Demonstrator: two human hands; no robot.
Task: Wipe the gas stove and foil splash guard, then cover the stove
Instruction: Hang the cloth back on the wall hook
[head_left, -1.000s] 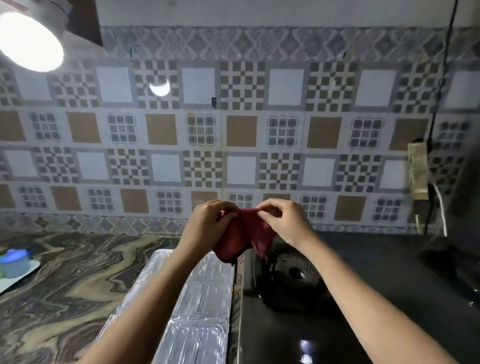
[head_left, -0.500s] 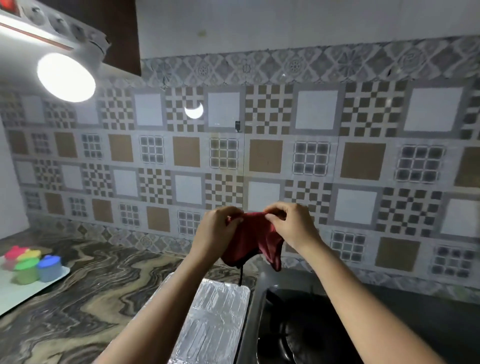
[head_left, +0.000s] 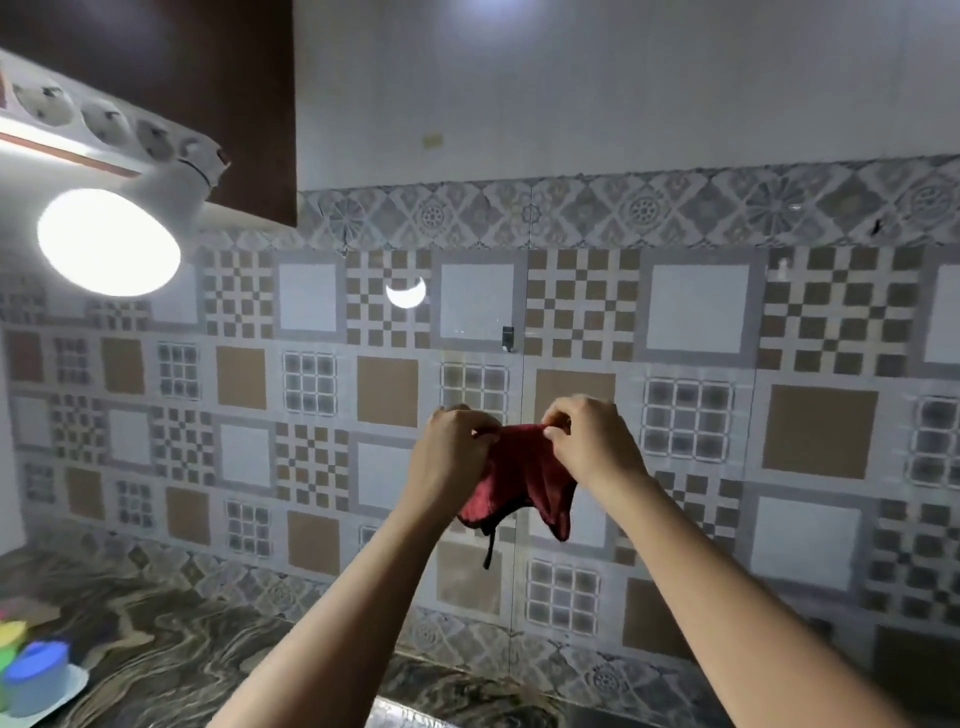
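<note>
Across the far side we see a patterned tile wall, with a small dark hook stuck to it just above the hands. At upper left a lit bulb hangs from a white power strip under a dark cabinet. A marbled counter runs along the lower left, and a blue tub sits on a white tray at its left edge. A sliver of foil shows at the near bottom edge. Our forearms cross the counter and hide part of it. The red cloth is up in the air in front of the wall, between the two hands. The left hand pinches its top left edge with curled fingers, and the right hand pinches the top right edge the same way. The hands cover its upper corners. The top edge runs left to right, roughly level. The rest hangs bunched below, its loose points facing down, and a thin dark strap dangles from the lower left.
</note>
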